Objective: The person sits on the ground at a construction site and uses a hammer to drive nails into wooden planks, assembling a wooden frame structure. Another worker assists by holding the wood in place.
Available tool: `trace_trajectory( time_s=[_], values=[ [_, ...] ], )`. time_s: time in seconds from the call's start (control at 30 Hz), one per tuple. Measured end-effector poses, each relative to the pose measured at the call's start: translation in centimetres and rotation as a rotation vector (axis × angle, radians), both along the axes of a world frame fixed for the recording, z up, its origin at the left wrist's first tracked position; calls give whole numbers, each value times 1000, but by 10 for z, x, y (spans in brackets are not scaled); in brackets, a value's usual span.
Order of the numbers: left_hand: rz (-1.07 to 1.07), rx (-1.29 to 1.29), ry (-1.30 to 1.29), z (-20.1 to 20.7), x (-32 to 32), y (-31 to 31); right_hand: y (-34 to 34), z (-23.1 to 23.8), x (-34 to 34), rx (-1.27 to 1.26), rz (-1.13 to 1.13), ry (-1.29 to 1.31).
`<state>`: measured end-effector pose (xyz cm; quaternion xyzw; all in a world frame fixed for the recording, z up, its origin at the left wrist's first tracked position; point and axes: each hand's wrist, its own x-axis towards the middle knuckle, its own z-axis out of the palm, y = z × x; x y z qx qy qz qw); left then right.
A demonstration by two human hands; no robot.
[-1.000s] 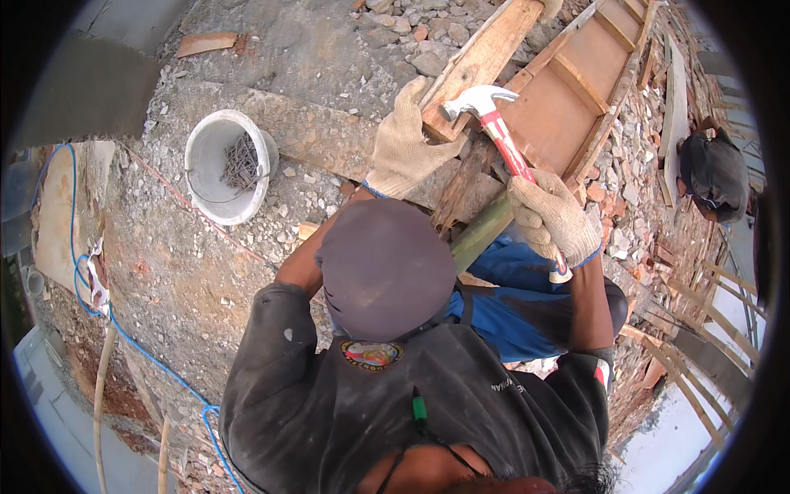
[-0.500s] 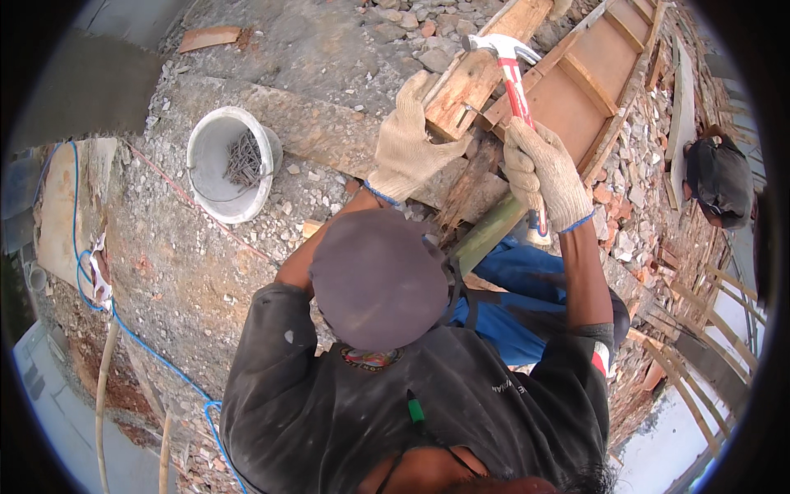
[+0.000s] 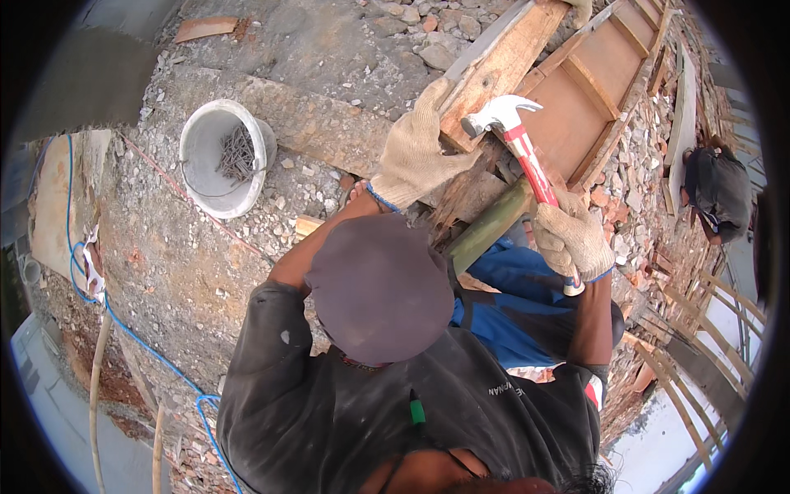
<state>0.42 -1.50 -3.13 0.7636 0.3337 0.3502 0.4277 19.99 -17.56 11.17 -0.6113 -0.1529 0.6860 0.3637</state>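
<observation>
My right hand [image 3: 576, 239], in a knitted cream glove, grips the lower handle of a claw hammer [image 3: 533, 165] with a red-and-white shaft. Its metal head overlaps the near end of a wooden plank [image 3: 514, 53]. My left hand [image 3: 411, 160], gloved the same way, holds that end, with fingers along its left side and across its tip. Another gloved hand [image 3: 581, 11] rests on the plank's far end at the top edge. To the left stands a white bucket [image 3: 195, 148] with many loose nails [image 3: 237, 155] inside.
A wooden panel with cross battens [image 3: 568, 119] lies right of the plank. Green bamboo [image 3: 491, 224] slants beside my blue trousers. Rubble [image 3: 436, 58] covers the ground. A blue hose [image 3: 156, 356] runs down the left side. Another person [image 3: 720, 189] bends over at the far right.
My right hand has drawn the hammer down and right, turning its head. A nail seen at the plank's end earlier no longer shows. My left hand stays at the plank.
</observation>
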Motion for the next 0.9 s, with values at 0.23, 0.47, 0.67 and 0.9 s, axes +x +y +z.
trace_trajectory(
  time_s=[0.23, 0.47, 0.67, 0.9],
  values=[
    [75, -63, -75, 2, -5, 6, 49, -13, -7, 111, 0, -60],
    [84, 171, -57, -7, -2, 6, 41, -14, -14, 91, 11, -42],
    [69, 56, -72, -5, -2, 6, 12, -21, 19, 88, 56, 93],
    [72, 127, -26, -10, -4, 6, 57, -42, 27, 290, -280, 107]
  ],
)
